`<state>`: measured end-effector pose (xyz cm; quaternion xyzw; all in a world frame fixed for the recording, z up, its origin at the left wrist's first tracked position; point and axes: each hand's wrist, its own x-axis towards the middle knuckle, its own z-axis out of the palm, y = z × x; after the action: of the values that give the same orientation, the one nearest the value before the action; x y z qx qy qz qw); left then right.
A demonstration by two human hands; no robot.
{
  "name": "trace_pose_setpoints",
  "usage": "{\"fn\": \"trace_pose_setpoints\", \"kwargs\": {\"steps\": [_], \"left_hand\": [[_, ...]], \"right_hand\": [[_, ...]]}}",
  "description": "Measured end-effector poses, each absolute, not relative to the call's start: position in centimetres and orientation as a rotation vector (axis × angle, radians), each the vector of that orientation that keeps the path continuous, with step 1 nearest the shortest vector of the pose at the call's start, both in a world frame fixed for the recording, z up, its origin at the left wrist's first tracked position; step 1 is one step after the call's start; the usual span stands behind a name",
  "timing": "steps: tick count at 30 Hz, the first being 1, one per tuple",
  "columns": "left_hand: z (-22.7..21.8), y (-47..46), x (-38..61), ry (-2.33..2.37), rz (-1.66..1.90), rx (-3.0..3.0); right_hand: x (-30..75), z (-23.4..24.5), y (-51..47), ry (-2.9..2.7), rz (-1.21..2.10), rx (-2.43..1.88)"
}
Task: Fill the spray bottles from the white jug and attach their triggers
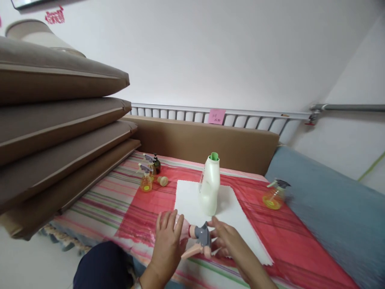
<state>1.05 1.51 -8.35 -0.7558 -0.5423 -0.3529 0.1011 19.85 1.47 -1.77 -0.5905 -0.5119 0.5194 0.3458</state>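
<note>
My left hand (166, 241) is wrapped round a small pink spray bottle (184, 229) lying on its side. My right hand (226, 240) grips the bottle's grey and pink trigger head (203, 237). Both hands sit at the near edge of a white cloth (228, 208) spread on a red striped cover (126, 196). A white bottle with a green cap (210, 185) stands upright on the cloth just beyond my hands.
At the left on the cover stand a yellow spray bottle (146, 180), a dark pump bottle (156, 163) and a small lying bottle (163, 181). Another yellow spray bottle (274, 196) stands at the right. Stacked brown cushions (60, 120) overhang the left side. A blue blanket (331, 216) lies to the right.
</note>
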Motion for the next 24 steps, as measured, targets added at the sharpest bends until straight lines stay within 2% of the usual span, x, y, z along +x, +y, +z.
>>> {"fn": "trace_pose_setpoints", "kwargs": {"steps": [3,5,9,13,18,20,24], "left_hand": [[-8.7,1.5,1.1,-1.611,-1.015,-2.262],[-8.7,1.4,1.0,-1.652,-1.014,-2.320],[-8.6,1.2,1.1,-1.733,-1.133,-2.438],[-9.4,1.5,0.9,-1.919,-1.350,-2.461],[-11.8,2.3,-0.1,-2.056,-1.689,-2.377],[-12.9,2.6,-0.1,-2.024,-1.825,-2.362],[-15.1,3.2,0.5,-1.955,-1.900,-2.413]], "right_hand": [[19.3,-1.5,0.8,-1.537,1.374,-1.424],[19.2,-1.3,0.6,-1.749,1.188,-1.328],[19.4,-0.6,0.8,-2.258,0.610,-1.229],[21.6,0.6,1.4,-2.303,0.380,-1.193],[27.6,1.1,1.3,-1.648,0.552,-1.513],[28.9,0.1,0.8,-1.288,0.729,-1.609],[28.0,-3.9,-0.1,-0.841,1.205,-1.444]]}}
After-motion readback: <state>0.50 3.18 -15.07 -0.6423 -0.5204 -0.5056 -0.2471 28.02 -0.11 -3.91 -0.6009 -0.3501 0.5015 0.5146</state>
